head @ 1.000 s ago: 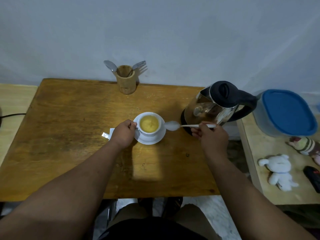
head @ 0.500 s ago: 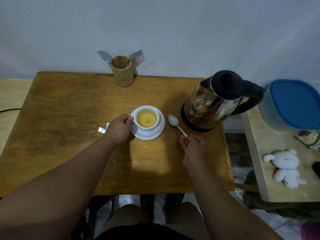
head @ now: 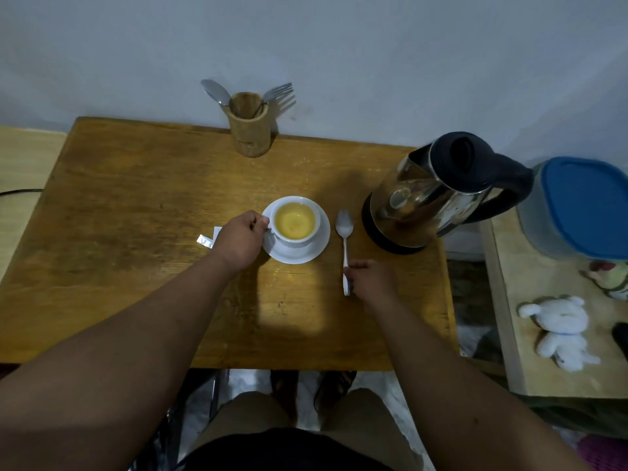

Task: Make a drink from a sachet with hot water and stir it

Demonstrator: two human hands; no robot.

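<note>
**Nearly done: spoon down beside the cup**

Evidently the drink was made: the cup (head: 295, 222) held a yellowish liquid and sat on its saucer (head: 316, 248), just ahead of my left hand (head: 239, 240). That hand was closed on the cup's handle, fingers curled against the left side of the cup. A torn sachet (head: 206, 240) lay on the table (head: 136, 198) partly hidden behind that hand, on its far left side.

The spoon (head: 344, 239) lay flat on the wood, between the saucer and the kettle (head: 431, 195). Its long axis ran almost straight away from me, bowl at the far end, handle end pointing back toward my right hand (head: 372, 278). That hand rested against the handle's near tip, fingers bent; whether they pinched the handle or merely touched it I could not tell.

So the relation that mattered was simple. The right hand was the nearer one to the spoon, at its handle end, while the cup lay ahead and to the left of it. If more stirring was needed, I judged the spoon would have to swing left over the rim; otherwise the task looked close to complete.
</note>
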